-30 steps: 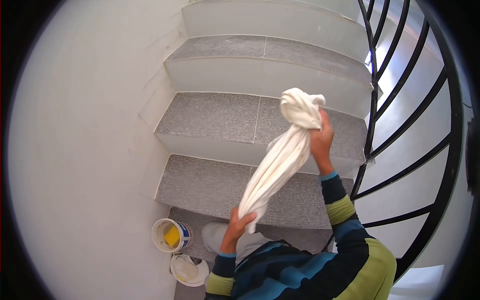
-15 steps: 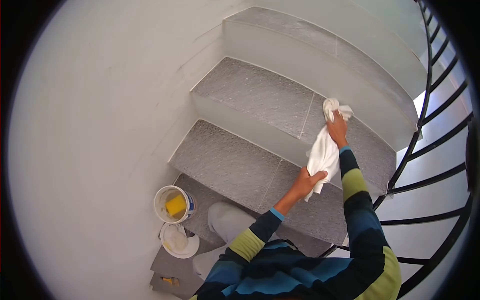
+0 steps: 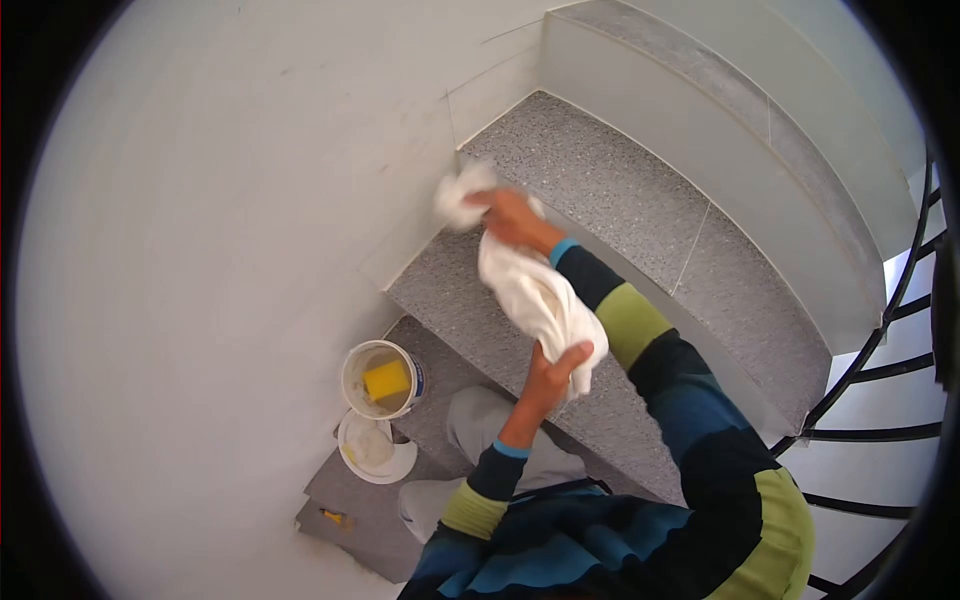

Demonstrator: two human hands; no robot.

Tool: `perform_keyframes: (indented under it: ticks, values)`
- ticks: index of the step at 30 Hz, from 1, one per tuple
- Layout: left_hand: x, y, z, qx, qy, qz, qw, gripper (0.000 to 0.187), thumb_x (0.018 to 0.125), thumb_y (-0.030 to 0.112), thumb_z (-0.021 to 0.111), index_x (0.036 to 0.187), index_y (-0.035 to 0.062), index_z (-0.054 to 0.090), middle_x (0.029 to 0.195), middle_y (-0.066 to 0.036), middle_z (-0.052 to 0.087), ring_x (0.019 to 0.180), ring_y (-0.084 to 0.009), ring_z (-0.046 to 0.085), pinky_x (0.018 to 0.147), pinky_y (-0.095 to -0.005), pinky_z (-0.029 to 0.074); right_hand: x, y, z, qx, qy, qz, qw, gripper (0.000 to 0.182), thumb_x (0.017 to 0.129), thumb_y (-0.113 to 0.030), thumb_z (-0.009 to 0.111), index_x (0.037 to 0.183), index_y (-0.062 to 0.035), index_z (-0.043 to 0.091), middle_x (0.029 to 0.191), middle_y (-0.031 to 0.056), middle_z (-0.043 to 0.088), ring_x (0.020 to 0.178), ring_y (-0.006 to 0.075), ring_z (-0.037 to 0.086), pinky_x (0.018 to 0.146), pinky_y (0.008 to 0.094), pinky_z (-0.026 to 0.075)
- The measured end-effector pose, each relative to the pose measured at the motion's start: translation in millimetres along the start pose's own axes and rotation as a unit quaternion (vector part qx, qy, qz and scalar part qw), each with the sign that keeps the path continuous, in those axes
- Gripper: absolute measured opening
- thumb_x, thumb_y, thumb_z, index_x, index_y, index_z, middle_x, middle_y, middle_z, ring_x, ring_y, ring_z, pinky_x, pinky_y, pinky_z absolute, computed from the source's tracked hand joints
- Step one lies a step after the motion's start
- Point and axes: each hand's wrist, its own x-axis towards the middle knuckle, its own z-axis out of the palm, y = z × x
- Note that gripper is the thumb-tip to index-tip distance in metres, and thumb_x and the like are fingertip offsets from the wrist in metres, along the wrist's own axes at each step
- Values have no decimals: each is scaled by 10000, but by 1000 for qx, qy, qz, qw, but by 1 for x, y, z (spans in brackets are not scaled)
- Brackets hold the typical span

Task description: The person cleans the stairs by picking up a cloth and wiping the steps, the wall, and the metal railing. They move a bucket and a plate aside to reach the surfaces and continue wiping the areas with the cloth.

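Relative to half a second earlier, the long white twisted fabric cloth (image 3: 530, 290) has swung leftward; its blurred, bunched end now appears near the left front corner of the grey speckled upper tread (image 3: 600, 185), beside the off-white wall (image 3: 230, 250). The right hand (image 3: 518, 222) is curled closed around the cloth near this end; the left hand (image 3: 545, 385) grips its lower end. Below, a round white lid-like dish (image 3: 402, 463) bears a pale lump; a round white blue-labelled bucket (image 3: 346, 372) contains a yellow rectangular sponge (image 3: 386, 380).
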Motion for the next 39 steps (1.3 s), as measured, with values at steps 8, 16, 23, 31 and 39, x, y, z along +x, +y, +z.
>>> perform_keyframes:
  ticks: [8,16,23,31,39]
  values:
    - [-28,9,13,80,-101,13,992,454,795,177,612,1167,-31,456,1073,-125,547,984,-195,523,847,-310,412,10,-47,-107,-49,101,-2,994,375,618,37,490,955,-51,629,1018,126,600,966,311,557,843,390,446]
    - [72,11,20,104,-28,10,994,362,774,224,591,1003,-56,570,871,-125,614,792,-198,587,714,-312,457,56,71,-88,-363,-8,160,918,372,718,-214,562,1067,-89,596,1178,215,495,1010,402,515,882,428,422]
    - [94,16,-2,113,-3,-14,993,393,770,208,594,1060,-52,544,947,-133,607,842,-185,583,738,-306,450,81,96,-80,-200,101,190,956,460,693,-162,637,1112,0,537,1035,239,564,996,354,536,852,419,432]
    - [41,39,-13,162,-126,64,977,448,785,218,605,1128,-46,488,1006,-140,577,955,-216,546,851,-322,412,72,-45,-74,7,-139,18,990,429,646,-125,622,1073,-98,579,1010,142,607,946,290,580,841,389,452]
    - [109,40,7,136,-32,40,989,390,756,198,593,1033,-72,540,893,-154,612,833,-223,586,755,-330,449,86,163,-83,-348,99,191,912,442,681,-242,610,1074,-41,576,1077,212,565,948,337,577,835,395,456]
